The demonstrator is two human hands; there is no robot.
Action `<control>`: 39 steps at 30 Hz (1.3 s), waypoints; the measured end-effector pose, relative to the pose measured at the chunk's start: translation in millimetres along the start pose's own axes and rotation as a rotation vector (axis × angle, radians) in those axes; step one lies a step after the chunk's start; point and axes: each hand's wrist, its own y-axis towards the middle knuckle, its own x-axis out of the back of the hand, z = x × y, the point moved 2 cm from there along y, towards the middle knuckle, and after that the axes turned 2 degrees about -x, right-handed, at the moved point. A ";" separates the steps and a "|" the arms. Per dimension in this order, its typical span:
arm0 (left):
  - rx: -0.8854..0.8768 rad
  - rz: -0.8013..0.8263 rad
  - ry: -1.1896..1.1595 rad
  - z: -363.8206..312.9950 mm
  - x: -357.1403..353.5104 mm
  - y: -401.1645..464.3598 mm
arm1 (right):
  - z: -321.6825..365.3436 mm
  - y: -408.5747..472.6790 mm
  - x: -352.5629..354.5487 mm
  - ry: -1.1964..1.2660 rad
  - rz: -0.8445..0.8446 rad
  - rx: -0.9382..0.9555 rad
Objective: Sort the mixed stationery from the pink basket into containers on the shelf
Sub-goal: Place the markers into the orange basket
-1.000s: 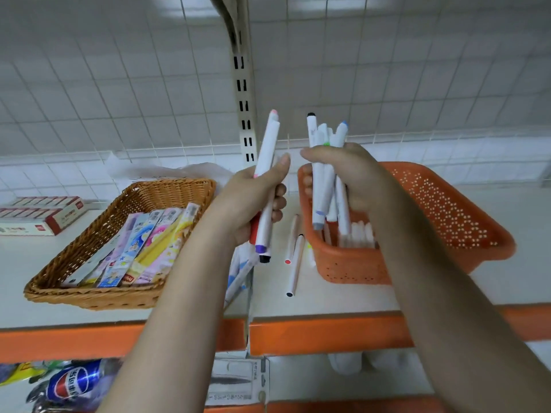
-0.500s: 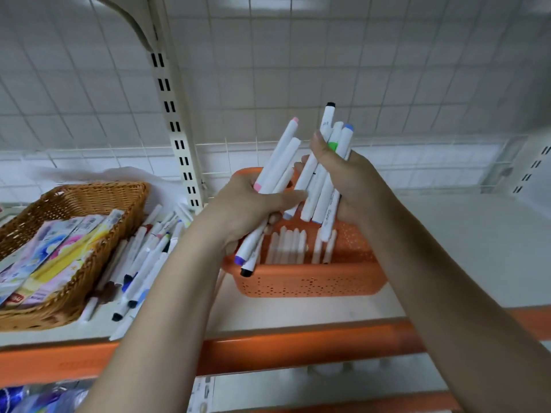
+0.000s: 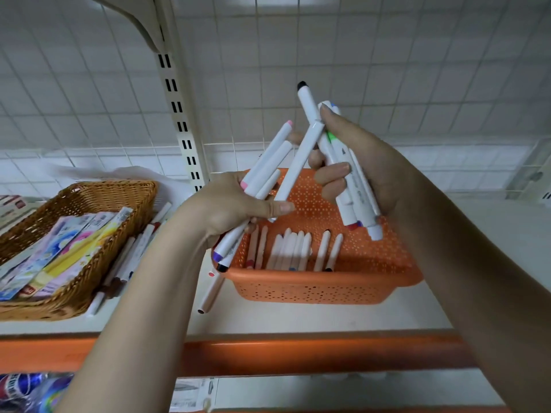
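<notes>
two bundles of white markers sit at the centre of the frame, one in each hand, above the orange basket (image 3: 313, 290) on the shelf (image 3: 268, 320). the left hand (image 3: 235, 207) grips a few markers (image 3: 268, 165) with thumb pressed across them, their pink tips slanting toward the upper right and their purple and black ends hanging past the basket's left rim. the right hand (image 3: 366, 171) is clenched round a thicker bunch (image 3: 351, 192), fingers curled in front; one black-tipped marker (image 3: 301, 150) crosses between the two bundles, probably being passed or squared up so all lie one way. more markers already lie in rows on the basket floor (image 3: 295, 248), so this looks like the marker container. at the left of the frame, loose pens (image 3: 131, 257) rest on the shelf beside a wicker basket (image 3: 89, 278) holding flat colourful packets (image 3: 59, 251). no pink basket is in view.
</notes>
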 end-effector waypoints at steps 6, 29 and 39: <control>0.077 -0.177 -0.030 10.3 19.6 2.5 | 8.9 12.9 14.1 -0.391 -0.095 -0.029; -0.085 -0.255 -0.429 5.2 50.3 31.0 | -17.1 0.6 29.0 -0.747 0.008 -0.223; 0.202 0.264 0.702 6.6 0.8 73.6 | -30.0 13.3 46.8 -0.393 -0.521 -0.138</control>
